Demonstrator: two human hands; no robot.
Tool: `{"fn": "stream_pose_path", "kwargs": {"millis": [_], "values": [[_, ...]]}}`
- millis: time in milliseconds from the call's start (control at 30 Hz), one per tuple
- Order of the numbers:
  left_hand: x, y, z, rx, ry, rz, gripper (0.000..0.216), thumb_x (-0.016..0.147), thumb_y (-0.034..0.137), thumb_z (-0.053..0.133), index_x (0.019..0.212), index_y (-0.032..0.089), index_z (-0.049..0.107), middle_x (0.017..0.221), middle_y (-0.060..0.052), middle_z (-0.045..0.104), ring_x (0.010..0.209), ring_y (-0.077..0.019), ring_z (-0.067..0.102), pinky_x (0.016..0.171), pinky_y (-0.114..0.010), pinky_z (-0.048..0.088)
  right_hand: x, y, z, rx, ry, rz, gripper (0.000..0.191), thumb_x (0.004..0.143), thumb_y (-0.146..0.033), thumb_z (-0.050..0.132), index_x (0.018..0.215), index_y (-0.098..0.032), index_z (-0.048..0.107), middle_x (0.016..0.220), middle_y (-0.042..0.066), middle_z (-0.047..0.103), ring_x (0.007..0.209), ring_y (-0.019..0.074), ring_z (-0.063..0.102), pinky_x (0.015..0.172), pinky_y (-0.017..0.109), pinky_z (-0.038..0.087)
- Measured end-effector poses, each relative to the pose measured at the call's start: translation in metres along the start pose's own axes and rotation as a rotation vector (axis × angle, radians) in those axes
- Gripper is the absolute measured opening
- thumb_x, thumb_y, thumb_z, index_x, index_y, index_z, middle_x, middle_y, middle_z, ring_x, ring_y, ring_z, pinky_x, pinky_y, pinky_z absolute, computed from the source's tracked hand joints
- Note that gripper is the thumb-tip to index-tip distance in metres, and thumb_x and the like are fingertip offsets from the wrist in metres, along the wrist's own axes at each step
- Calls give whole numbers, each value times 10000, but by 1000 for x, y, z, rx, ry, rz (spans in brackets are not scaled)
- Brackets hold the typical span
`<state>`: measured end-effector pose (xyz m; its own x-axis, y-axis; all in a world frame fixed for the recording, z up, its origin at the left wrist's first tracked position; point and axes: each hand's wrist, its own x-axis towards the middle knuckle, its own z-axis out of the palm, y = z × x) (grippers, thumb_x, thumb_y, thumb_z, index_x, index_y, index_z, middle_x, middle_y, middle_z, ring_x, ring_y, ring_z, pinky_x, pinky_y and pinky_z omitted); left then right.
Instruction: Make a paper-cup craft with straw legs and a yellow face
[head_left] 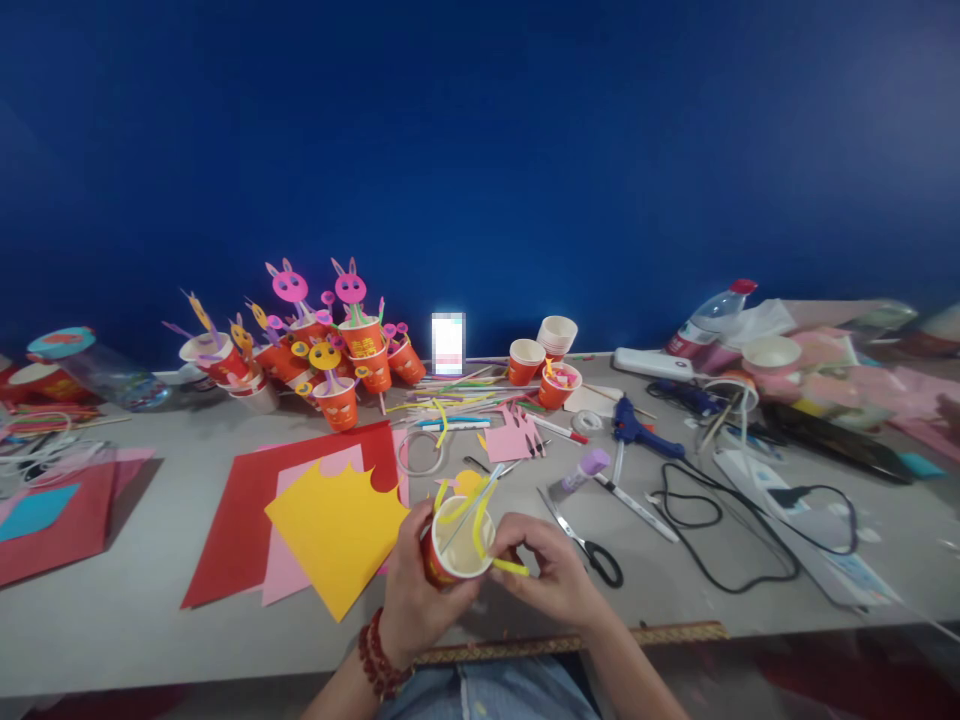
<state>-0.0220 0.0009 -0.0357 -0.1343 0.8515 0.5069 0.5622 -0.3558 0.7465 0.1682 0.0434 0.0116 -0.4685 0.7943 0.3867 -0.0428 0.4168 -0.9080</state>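
Observation:
My left hand (412,595) is wrapped round a red paper cup (439,570), whose white inside faces up toward me. Yellow pipe cleaners (480,515) and a thin pale straw-like stick (469,522) stand in the cup and lean past its rim. At the right side of the rim, my right hand (551,570) pinches a yellow pipe cleaner; its end (511,567) sticks out below the fingers. Just behind the cup lies a yellow paper cutout (469,483), partly hidden by the pipe cleaners. Black-handled scissors (600,560) rest to the right of my right hand.
Yellow paper (337,540) overlaps pink and red sheets (225,530) on the left. Several decorated cups (337,405) stand against the blue wall. To the right lie a purple glue stick (585,470), a blue glue gun (637,430), a black cord (720,580) and a power strip (802,530).

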Motion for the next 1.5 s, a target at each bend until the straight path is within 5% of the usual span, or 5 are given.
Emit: {"fn": "stream_pose_path", "kwargs": {"millis": [667,967,1500], "values": [[-1,-1,1,-35,1,-21,747,720,280,776,1361,195,402,1260,-151,613,1116,-313,666,924,-466,578,-4,2,1,-23,38,34,110,879,-302,686,927,-209,651,754,25,618,629,140,555,587,252,479],[4,3,2,-90,31,-107,756,720,321,802,1347,203,397,1245,-138,604,1122,-301,658,928,-443,571,-9,7,3,8,85,111,272,867,-415,699,1047,-224,628,845,32,618,678,156,586,627,267,515],[23,-32,-27,27,156,-259,806,714,374,806,1369,214,365,1300,-143,555,1170,-319,614,974,-490,523,-7,32,10,71,194,361,334,891,-498,652,1022,-190,653,714,5,582,612,155,560,552,262,483]]}}
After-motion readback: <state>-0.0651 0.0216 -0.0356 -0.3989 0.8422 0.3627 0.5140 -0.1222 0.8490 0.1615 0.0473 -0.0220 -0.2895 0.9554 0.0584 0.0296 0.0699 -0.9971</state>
